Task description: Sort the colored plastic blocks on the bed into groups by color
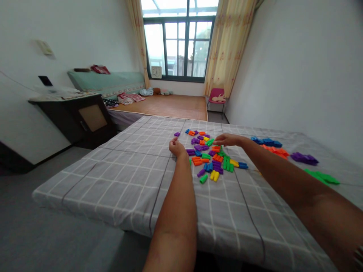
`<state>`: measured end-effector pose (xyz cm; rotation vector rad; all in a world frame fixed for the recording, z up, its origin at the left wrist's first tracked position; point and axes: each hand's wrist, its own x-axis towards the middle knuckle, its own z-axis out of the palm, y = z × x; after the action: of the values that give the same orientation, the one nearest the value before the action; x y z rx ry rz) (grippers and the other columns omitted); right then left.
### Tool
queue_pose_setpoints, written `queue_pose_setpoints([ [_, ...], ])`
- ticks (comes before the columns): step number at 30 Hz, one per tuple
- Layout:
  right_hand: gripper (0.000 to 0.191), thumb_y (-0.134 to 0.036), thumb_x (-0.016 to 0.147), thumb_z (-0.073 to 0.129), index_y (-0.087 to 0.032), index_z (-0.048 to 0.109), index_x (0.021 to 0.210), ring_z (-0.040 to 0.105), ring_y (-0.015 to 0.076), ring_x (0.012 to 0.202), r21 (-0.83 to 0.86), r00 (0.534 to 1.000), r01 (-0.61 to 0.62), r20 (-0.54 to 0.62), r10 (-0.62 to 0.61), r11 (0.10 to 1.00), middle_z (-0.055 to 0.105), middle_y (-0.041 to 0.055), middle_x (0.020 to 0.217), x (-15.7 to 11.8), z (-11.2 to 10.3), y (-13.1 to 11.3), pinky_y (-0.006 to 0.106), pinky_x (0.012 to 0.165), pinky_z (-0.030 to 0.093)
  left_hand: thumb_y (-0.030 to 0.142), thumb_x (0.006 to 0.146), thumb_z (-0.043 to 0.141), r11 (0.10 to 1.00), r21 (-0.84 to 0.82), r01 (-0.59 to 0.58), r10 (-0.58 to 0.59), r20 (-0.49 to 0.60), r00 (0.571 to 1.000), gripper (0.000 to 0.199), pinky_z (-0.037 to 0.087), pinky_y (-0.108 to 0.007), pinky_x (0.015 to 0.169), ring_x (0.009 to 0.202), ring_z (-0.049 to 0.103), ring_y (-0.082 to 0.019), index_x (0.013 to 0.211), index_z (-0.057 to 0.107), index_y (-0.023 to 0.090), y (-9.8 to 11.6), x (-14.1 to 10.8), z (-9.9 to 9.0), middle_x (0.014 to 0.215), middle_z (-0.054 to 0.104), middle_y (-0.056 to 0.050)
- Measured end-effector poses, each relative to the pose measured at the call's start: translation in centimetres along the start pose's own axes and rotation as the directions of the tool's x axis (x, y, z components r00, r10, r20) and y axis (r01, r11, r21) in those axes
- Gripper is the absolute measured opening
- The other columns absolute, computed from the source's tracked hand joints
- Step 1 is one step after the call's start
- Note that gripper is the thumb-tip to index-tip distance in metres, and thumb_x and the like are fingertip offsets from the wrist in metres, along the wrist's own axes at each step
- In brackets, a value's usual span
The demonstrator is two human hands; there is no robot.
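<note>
A heap of small plastic pegs (211, 156) in purple, orange, green, blue and yellow lies on a grey checked cloth (133, 177) over a table. My left hand (177, 148) rests at the heap's left edge, fingers curled, with a purple piece at its fingertips. My right hand (228, 140) reaches over the far side of the heap, fingers pinching at a green peg (210, 142). Whether it has hold of it is unclear.
Sorted rows lie at the right: blue pegs (266, 142), orange pegs (276, 151), purple pegs (304, 158), green pegs (323, 176). A lone purple peg (177, 134) lies apart. Beyond the table are a dark cabinet (82, 119), a bed platform (170, 105) and a pink chair (217, 96).
</note>
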<state>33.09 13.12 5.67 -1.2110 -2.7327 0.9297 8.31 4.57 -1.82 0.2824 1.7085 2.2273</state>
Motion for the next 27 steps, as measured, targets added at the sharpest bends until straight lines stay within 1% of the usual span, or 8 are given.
queue_pose_setpoints([
  [4, 0.024, -0.029, 0.083, 0.061, -0.019, 0.075, 0.099, 0.066, 0.0195, 0.087, -0.179, 0.944, 0.157, -0.261, -0.201, 0.971, 0.074, 0.0045, 0.098, 1.7, 1.8, -3.6, 0.028, 0.076, 0.049, 0.008, 0.071, 0.04, 1.0, -0.025, 0.0, -0.001, -0.048, 0.999, 0.031, 0.05, -0.03, 0.081, 0.085, 0.065, -0.016, 0.085, 0.067, 0.015, 0.2, 0.3, -0.3, 0.083, 0.066, -0.005],
  [12, 0.033, -0.039, 0.083, 0.065, -0.019, 0.072, 0.108, 0.062, 0.0258, 0.099, -0.485, 0.923, 0.289, -0.088, -0.375, 0.825, 0.072, 0.0108, 0.098, 3.9, 8.3, -10.3, 0.03, 0.077, 0.046, 0.009, 0.068, 0.039, 0.999, -0.045, 0.031, -0.032, -0.04, 0.999, 0.032, 0.051, -0.029, 0.074, 0.082, 0.065, -0.016, 0.085, 0.066, 0.015, 0.6, 0.6, -0.4, 0.08, 0.064, -0.005],
  [18, 0.036, -0.034, 0.076, 0.072, -0.018, 0.066, 0.107, 0.059, 0.0235, 0.099, -0.454, 0.826, 0.305, -0.31, -0.47, 0.837, 0.068, 0.0088, 0.103, 2.1, 7.7, -10.9, 0.031, 0.08, 0.044, 0.012, 0.067, 0.039, 0.996, -0.052, 0.075, -0.074, 0.017, 0.997, 0.033, 0.048, -0.024, 0.063, 0.073, 0.062, -0.014, 0.087, 0.065, 0.013, 1.6, -0.1, -0.5, 0.078, 0.064, -0.005],
  [21, 0.037, -0.033, 0.077, 0.07, -0.019, 0.062, 0.11, 0.06, 0.0189, 0.092, -0.308, 0.764, 0.318, -0.477, -0.434, 0.897, 0.067, 0.0059, 0.105, 0.2, 6.3, -10.4, 0.03, 0.08, 0.045, 0.018, 0.071, 0.044, 0.993, -0.061, 0.097, -0.082, 0.213, 0.974, 0.028, 0.043, -0.019, 0.056, 0.068, 0.061, -0.011, 0.09, 0.064, 0.015, 3.1, -1.4, -0.6, 0.085, 0.066, -0.004],
  [22, 0.038, -0.031, 0.076, 0.071, -0.02, 0.061, 0.111, 0.06, 0.0176, 0.089, -0.259, 0.755, 0.32, -0.511, -0.41, 0.911, 0.066, 0.0048, 0.105, -0.4, 5.9, -10.1, 0.029, 0.079, 0.045, 0.023, 0.073, 0.048, 0.992, -0.058, 0.115, -0.085, 0.373, 0.924, 0.026, 0.041, -0.018, 0.054, 0.067, 0.06, -0.01, 0.092, 0.065, 0.016, 3.7, -1.9, -0.5, 0.089, 0.067, -0.003],
  [24, 0.04, -0.024, 0.074, 0.072, -0.021, 0.061, 0.113, 0.06, 0.0166, 0.088, -0.191, 0.743, 0.338, -0.547, -0.386, 0.922, 0.064, 0.0043, 0.108, -1.6, 5.0, -9.4, 0.029, 0.08, 0.046, 0.033, 0.074, 0.059, 0.99, -0.021, 0.142, -0.087, 0.697, 0.712, 0.029, 0.041, -0.018, 0.052, 0.068, 0.061, -0.01, 0.097, 0.067, 0.019, 4.9, -3.3, -0.4, 0.094, 0.068, -0.003],
  [26, 0.044, -0.017, 0.073, 0.071, -0.021, 0.061, 0.115, 0.059, 0.0174, 0.092, -0.153, 0.727, 0.368, -0.568, -0.387, 0.917, 0.061, 0.0056, 0.113, -2.6, 4.5, -8.5, 0.03, 0.081, 0.047, 0.038, 0.07, 0.07, 0.991, 0.012, 0.135, -0.08, 0.858, 0.507, 0.036, 0.044, -0.018, 0.053, 0.073, 0.063, -0.012, 0.101, 0.068, 0.019, 5.8, -4.7, -0.3, 0.096, 0.069, -0.005],
  [27, 0.045, -0.015, 0.073, 0.07, -0.022, 0.061, 0.116, 0.058, 0.0182, 0.095, -0.141, 0.717, 0.383, -0.578, -0.39, 0.913, 0.06, 0.0061, 0.115, -3.0, 4.4, -8.1, 0.031, 0.083, 0.048, 0.037, 0.067, 0.074, 0.991, 0.021, 0.131, -0.08, 0.886, 0.457, 0.039, 0.046, -0.019, 0.055, 0.077, 0.065, -0.014, 0.101, 0.068, 0.019, 6.1, -5.3, -0.3, 0.096, 0.07, -0.005],
])
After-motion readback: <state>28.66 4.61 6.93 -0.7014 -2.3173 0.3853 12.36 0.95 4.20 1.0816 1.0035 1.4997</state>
